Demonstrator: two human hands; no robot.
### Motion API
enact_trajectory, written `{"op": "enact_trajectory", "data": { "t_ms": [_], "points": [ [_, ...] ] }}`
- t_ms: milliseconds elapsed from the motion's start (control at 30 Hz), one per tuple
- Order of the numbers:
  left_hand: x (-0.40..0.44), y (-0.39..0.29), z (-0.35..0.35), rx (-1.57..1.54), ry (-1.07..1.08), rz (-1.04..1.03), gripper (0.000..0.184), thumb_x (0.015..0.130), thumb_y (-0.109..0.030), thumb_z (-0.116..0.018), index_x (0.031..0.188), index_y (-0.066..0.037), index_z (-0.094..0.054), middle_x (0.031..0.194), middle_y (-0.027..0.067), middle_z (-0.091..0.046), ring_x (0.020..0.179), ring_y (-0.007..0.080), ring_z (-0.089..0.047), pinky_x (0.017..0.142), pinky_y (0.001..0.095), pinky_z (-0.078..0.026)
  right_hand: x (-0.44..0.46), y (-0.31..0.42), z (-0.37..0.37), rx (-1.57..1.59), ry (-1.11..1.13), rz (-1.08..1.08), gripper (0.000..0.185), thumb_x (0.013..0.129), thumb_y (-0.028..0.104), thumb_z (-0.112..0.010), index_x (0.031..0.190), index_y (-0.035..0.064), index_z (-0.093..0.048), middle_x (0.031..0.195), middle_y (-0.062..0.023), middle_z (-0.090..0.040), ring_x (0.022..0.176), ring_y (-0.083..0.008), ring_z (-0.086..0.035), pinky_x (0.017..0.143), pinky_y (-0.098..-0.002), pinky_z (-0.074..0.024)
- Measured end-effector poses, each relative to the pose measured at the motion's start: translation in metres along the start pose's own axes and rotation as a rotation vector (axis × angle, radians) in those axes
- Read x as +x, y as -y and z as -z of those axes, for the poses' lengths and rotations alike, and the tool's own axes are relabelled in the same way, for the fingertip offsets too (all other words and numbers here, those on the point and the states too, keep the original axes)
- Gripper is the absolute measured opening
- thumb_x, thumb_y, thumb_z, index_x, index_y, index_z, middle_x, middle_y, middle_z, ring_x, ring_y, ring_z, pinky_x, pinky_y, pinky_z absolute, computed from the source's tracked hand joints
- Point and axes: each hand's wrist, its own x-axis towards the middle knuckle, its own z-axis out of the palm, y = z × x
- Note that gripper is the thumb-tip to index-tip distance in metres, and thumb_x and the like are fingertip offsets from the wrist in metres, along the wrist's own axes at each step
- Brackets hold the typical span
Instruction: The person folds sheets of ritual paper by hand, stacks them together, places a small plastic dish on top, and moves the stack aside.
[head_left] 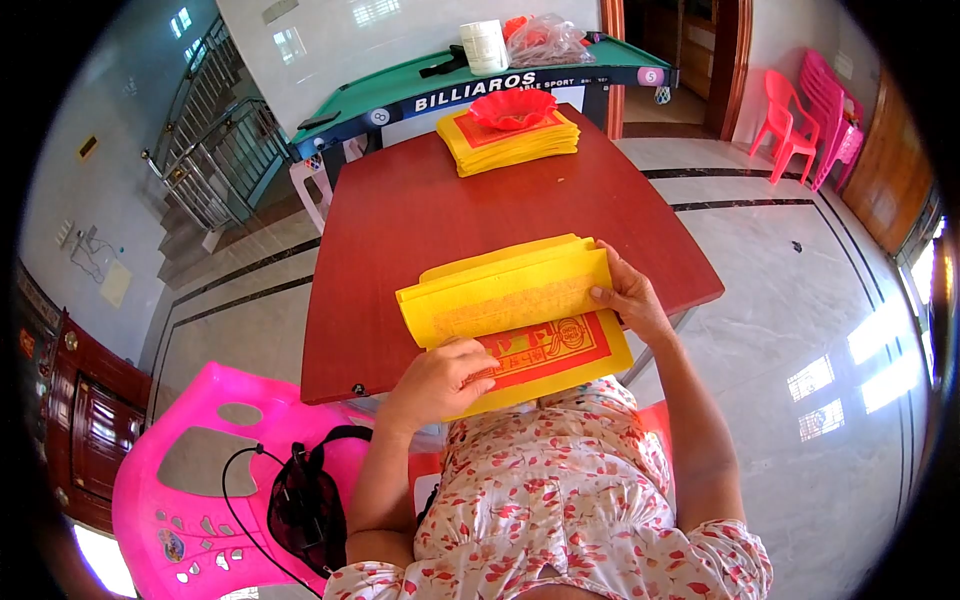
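Note:
A stack of yellow paper sheets with a red printed panel lies at the near edge of the red table, partly over my lap. Its upper sheets form a folded yellow flap, bent back toward the far side, with faint print on it. My right hand grips the right end of this flap, thumb on the near face and fingers behind. Curled over the left part of the printed sheet is my left hand, its thumb and fingers close together on the paper's edge.
On the red table, a second yellow paper stack carries a red scalloped dish. Behind stands a billiard table with a white tub and a plastic bag. A pink chair holds a black bag at left.

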Motion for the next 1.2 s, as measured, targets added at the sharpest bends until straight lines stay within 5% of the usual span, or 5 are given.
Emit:
{"op": "enact_trajectory", "data": {
  "t_ms": [200,367,1200],
  "points": [
    [0.002,0.001,-0.013,0.116,0.190,0.006,0.047,0.069,-0.019,-0.072,0.113,-0.007,-0.060,0.111,0.0120,-0.053,0.103,0.0273,-0.050,0.089,0.0355,-0.042,0.000,0.001,-0.001,0.021,0.027,0.063,0.060,0.087,0.002,-0.053,0.140,0.0191,-0.029,0.141,-0.0056,-0.035,0.124,-0.0187,-0.042,0.093,-0.0337,-0.0445],
    [0.004,-0.008,-0.013,0.216,0.299,0.057,0.074,0.060,-0.027,-0.078,0.127,-0.017,-0.050,0.117,0.0109,-0.043,0.111,0.0285,-0.041,0.095,0.0377,-0.038,0.000,-0.001,0.002,0.018,0.044,0.030,0.060,0.087,0.002,-0.053,0.140,0.0182,-0.029,0.138,-0.0062,-0.039,0.122,-0.0192,-0.044,0.093,-0.0337,-0.0451],
    [0.002,-0.001,-0.014,0.165,0.270,0.037,0.057,0.067,-0.026,-0.073,0.119,-0.012,-0.056,0.118,0.0130,-0.045,0.111,0.0288,-0.042,0.095,0.0373,-0.037,0.000,-0.003,0.003,-0.036,0.015,-0.004,0.057,0.087,0.003,-0.055,0.139,0.0118,-0.032,0.126,-0.0097,-0.051,0.111,-0.0161,-0.053,0.086,-0.0300,-0.0487]
  ]
}}
